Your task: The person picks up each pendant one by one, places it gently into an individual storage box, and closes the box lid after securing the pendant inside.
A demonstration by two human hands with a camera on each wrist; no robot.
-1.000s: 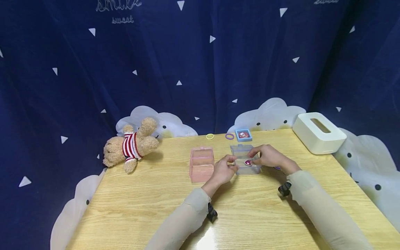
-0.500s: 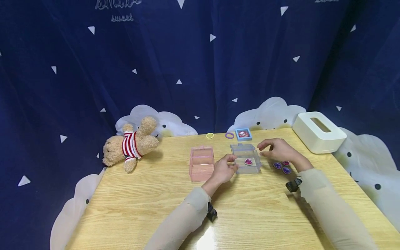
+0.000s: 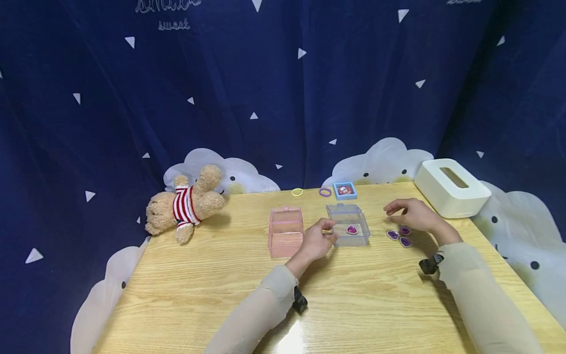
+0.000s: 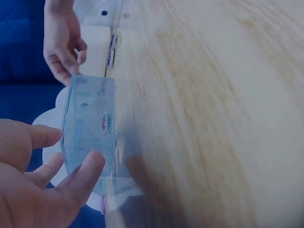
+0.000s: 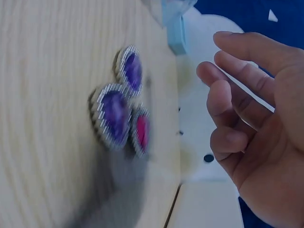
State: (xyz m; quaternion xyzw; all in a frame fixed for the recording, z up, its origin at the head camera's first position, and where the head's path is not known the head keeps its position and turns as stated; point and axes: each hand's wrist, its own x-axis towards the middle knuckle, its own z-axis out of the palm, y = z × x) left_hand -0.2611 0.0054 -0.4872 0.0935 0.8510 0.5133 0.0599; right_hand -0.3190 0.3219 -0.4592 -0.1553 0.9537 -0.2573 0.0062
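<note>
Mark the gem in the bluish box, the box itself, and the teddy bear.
Gem (image 3: 352, 229): head view, middle of its pink stone.
Bluish box (image 3: 352, 241): head view, front wall.
Teddy bear (image 3: 184, 206): head view, striped shirt.

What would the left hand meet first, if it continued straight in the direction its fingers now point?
The clear bluish box: the left hand's fingertips are already at its left side. Contact is hard to judge, but it would probably meet this wall almost at once.

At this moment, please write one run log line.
left hand: at bluish box | right hand: empty, near three gems | bluish box: one pink gem inside
</note>
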